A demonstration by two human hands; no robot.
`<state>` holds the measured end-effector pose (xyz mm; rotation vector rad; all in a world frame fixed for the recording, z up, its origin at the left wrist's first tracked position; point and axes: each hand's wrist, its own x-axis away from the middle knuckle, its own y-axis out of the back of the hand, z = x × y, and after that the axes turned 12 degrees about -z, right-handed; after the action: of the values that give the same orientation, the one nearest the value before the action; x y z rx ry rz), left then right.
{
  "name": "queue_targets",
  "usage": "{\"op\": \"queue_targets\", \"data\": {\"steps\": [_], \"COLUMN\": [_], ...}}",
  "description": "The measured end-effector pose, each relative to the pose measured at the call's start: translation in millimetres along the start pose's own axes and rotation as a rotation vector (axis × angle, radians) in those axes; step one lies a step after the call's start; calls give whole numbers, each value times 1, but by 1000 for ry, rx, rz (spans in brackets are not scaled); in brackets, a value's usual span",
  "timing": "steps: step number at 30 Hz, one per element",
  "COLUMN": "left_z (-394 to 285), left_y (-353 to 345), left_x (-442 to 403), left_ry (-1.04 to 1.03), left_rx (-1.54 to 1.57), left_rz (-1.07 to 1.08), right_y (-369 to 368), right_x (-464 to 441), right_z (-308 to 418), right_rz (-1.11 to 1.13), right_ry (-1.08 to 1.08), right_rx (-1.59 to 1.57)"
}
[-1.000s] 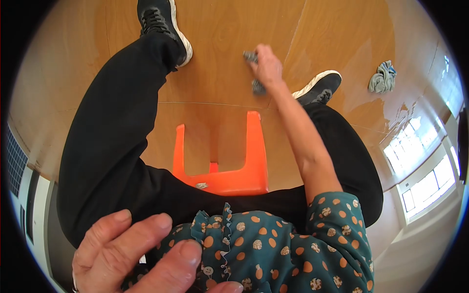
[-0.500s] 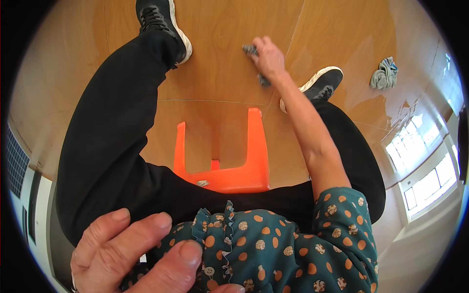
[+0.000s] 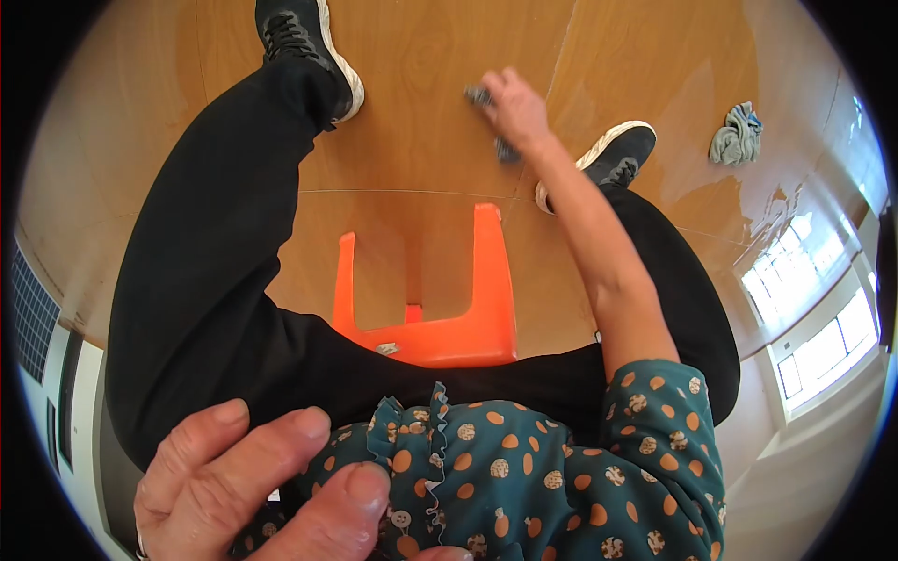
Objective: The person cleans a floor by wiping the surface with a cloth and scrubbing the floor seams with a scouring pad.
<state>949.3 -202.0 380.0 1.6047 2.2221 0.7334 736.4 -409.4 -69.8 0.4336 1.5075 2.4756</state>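
Note:
Out on the floor between my feet, my right hand presses down on a dark grey cloth. Only its two ends show past my fingers and palm, so its full shape is hidden. Close to the camera at lower left, my left hand hovers near my chest. Its fingers are a little bent and apart, with nothing visible in them. A second cloth, crumpled and grey-green, lies on the floor beyond my right shoe, out of reach of both hands.
I sit on an orange plastic stool with my legs spread. The left shoe and right shoe flank the working spot. Brown floor has thin seams and wet, shiny patches on the right. A bright window is at the right.
My right hand and the cloth under it stay in almost the same place. The view has shifted slightly. My left hand keeps its pose.

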Motion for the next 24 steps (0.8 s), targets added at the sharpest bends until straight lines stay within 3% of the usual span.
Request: {"op": "queue_targets", "data": {"steps": [1,3,6,9,11,12,16,17,19,24], "left_z": [0,-1,0,3,0,-2,-7,-7,-5,0], "left_y": [0,2,5,5,4,4,5,5,2,0], "left_x": [0,-1,-1,-2,-4,-5,-4,-4,-1,3], "left_ry": [-17,-47,-81,-106,-88,-72,-55,-60,-62,-99], "left_rx": [-4,-17,-18,-18,-8,-4,6,6,-1,22], "left_rz": [12,31,39,17,26,35,47,42,31,19], "right_y": [17,33,35,10,0,-2,6,4,-2,39], "right_x": [-29,-76,-47,75,141,153,148,142,125,23], "right_z": [-13,-43,-54,-30,-16,-9,-7,-9,-19,-43], "right_rz": [-134,-224,-223,-56,192,312,448,444,164,-33], "right_ry": [18,-212,-94,-102,-171,-168,-52,-48,-65,-187], "right_rx": [-36,30,106,88,113,133,79,115,125,103]}}
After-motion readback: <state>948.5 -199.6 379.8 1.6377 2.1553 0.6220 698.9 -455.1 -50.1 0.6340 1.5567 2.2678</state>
